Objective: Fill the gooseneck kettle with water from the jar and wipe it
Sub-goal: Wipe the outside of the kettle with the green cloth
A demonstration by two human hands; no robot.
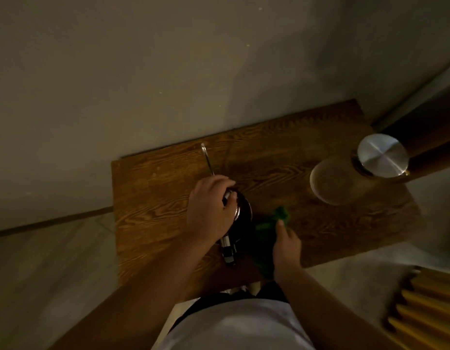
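My left hand sits at the centre of the frame, palm down, fingers curled and closed over the top of the dark round gooseneck kettle. Its bare forearm runs down toward the lower left. My right hand lies just right of centre, fingers pointing up the frame, pressing on the crumpled green cloth; whether they grip it is unclear. That forearm runs toward the lower right.

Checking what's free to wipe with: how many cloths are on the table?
1: a green cloth right of the kettle, under the right hand. More may be hidden beneath the arms.
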